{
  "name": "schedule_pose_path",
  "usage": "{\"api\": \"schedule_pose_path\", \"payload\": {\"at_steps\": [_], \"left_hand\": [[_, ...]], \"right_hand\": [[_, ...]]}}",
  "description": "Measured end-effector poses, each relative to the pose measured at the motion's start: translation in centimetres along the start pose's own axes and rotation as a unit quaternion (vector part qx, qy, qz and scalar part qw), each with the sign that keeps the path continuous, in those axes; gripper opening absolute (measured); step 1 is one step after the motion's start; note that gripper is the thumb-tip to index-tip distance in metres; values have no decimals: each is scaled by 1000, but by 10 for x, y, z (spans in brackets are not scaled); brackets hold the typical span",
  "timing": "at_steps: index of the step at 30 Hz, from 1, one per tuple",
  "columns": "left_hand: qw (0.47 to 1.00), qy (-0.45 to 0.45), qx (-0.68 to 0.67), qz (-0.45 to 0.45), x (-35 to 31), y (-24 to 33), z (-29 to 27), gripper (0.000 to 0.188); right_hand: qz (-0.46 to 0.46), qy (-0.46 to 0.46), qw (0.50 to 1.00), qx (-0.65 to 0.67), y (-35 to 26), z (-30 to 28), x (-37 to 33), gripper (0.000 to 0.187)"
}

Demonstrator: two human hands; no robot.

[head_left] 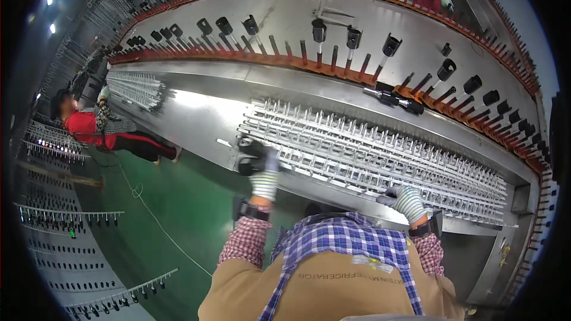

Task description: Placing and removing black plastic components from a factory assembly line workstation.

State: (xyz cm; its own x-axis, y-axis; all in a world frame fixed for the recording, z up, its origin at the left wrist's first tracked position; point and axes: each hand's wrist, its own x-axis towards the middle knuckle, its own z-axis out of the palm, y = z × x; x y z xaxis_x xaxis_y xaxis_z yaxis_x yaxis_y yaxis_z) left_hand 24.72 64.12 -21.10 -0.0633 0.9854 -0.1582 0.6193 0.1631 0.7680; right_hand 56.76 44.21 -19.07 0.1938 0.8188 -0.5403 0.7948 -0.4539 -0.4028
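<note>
Two gloved hands work at a long metal worktop (196, 119) with racks of pegs.

The left hand (263, 172), at the middle of the frame, is closed around some black caps (248, 156) at the left end of the silver rack (380, 154). The right hand (405, 200), lower right, rests curled on the rack's near edge; I cannot tell if it holds anything. The rack's pegs look bare. On the orange rail (333, 65) above, many pegs already wear black caps and several in the middle are bare, so it looks partly done.
</note>
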Motion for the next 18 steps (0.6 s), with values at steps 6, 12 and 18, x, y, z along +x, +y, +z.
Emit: {"api": "schedule_pose_path", "payload": {"at_steps": [6, 12, 18], "left_hand": [[988, -20, -152, -31, 72, -5, -28, 44], [987, 12, -65, 149, 49, 13, -25, 31], [958, -35, 256, 128, 56, -19, 13, 43]], "right_hand": [[67, -22, 998, 3, -10, -18, 16, 53], [80, -17, 997, 13, -14, -24, 18, 59], [65, 9, 997, -35, -11, -24, 16, 65]]}}
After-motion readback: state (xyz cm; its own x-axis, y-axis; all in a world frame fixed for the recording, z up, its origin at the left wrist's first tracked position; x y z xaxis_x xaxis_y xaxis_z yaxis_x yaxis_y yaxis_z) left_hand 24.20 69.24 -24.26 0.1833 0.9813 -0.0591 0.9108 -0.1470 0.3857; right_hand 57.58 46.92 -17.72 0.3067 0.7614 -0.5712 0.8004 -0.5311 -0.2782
